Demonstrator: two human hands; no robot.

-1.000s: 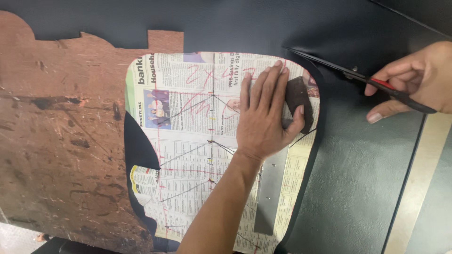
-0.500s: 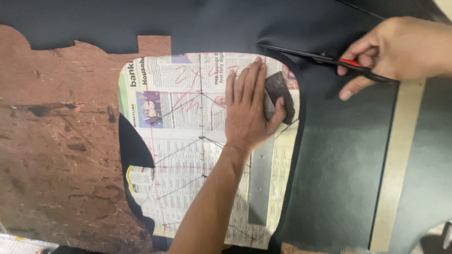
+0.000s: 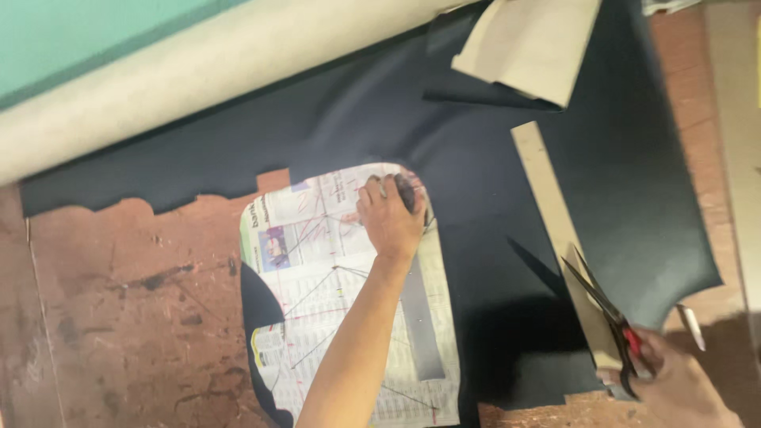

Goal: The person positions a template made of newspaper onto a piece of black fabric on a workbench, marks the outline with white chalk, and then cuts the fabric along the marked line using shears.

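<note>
Near the middle of the frame the left hand (image 3: 390, 220) lies palm down on a newspaper pattern (image 3: 333, 293), fingers curled over a small dark block (image 3: 407, 192) at the pattern's upper right corner — pressing on it rather than lifting it. The pattern, a rounded sheet of newsprint marked with ruled pencil lines, sits in the lower centre of the frame on top of a black sheet of material (image 3: 491, 182) that spreads from the upper left across to the right side; a sliver of the black sheet shows at the pattern's lower left edge. A grey metal ruler (image 3: 420, 317) lies on the pattern just right of the forearm, running down toward the bottom of the frame. In the lower right corner the right hand (image 3: 682, 388) is clenched around the red handles of a pair of scissors (image 3: 606, 313), whose dark blades point up and to the left and stand slightly parted over the black sheet — beside a long pale wooden strip (image 3: 555, 222) that runs diagonally there. A large pale roll (image 3: 198, 75) crosses the upper left of the frame, and a folded beige piece (image 3: 531, 47) rests on the black sheet at the top. The worn brown table (image 3: 119, 317) fills the lower left.
</note>
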